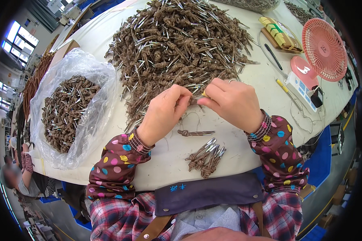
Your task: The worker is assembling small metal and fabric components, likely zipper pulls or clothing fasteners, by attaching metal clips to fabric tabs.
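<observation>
Both my hands meet at the near edge of a big heap of brown knotted cords with metal tips [177,44]. My left hand [163,114] pinches the frayed end of a brown cord [193,99] between thumb and forefinger. Close beside it, my right hand [233,103] is closed, thumb against fingers; a small yellow piece [205,94] peeks out there, its kind hidden. Below my hands lies a single knotted cord [196,132], sideways on the cloth. Nearer to me rests a small bundle of knotted cords [205,158], tips pointing away.
On the left, a clear plastic bag [105,77] holds more knotted cords. To the right stand a pink fan [325,49] and a white power strip [300,91] with loose wires. A black pen [273,56] and a yellow-wrapped package [281,34] lie behind.
</observation>
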A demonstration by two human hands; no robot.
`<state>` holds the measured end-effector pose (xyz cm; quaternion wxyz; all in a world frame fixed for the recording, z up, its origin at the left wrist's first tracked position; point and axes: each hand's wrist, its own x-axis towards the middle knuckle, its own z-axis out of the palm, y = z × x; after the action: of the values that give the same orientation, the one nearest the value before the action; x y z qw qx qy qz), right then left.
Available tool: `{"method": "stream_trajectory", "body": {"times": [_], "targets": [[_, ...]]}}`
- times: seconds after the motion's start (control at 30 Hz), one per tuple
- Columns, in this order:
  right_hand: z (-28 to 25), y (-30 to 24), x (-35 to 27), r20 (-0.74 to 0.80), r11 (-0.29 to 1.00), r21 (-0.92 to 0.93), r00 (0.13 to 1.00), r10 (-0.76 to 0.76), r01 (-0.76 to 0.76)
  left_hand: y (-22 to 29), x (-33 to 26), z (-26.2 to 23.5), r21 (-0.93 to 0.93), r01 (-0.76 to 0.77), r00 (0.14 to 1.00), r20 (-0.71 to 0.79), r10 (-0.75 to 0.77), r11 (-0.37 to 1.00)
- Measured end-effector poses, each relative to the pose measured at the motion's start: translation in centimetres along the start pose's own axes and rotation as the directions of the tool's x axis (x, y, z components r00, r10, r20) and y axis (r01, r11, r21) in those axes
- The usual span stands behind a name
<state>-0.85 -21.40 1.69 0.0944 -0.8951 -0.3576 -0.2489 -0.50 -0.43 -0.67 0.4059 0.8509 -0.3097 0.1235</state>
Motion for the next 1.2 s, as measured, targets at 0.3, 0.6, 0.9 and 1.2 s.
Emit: {"method": "stream_trajectory", "body": {"times": [0.3, 0.6, 0.9, 1.2], "targets": [[2.0, -0.5, -1.3, 0.168, 0.434, 0.821, 0.883, 0.437, -0.371, -0.9, 0.1, 0.3, -0.637, 0.357, 0.912, 0.081, -0.401, 0.683], [1.1, 0.4, -1.2, 0.319, 0.48, 0.655, 0.789, 0.526, -0.584, -0.2, 1.1, -1.6, 0.199, 0.042, 0.992, -0.121, -0.017, 0.979], [1.1, -0.9, -1.3, 0.073, 0.762, 0.546, 0.926, 0.37, -0.348, 0.5, 0.3, -0.3, 0.151, -0.034, 0.998, 0.058, 0.025, 0.988], [1.4, -0.9, -1.4, 0.039, 0.698, 0.637, 0.918, 0.395, -0.327, 0.7, 0.6, -0.2, 0.041, -0.03, 1.0, -0.005, 0.031, 0.999]]}}
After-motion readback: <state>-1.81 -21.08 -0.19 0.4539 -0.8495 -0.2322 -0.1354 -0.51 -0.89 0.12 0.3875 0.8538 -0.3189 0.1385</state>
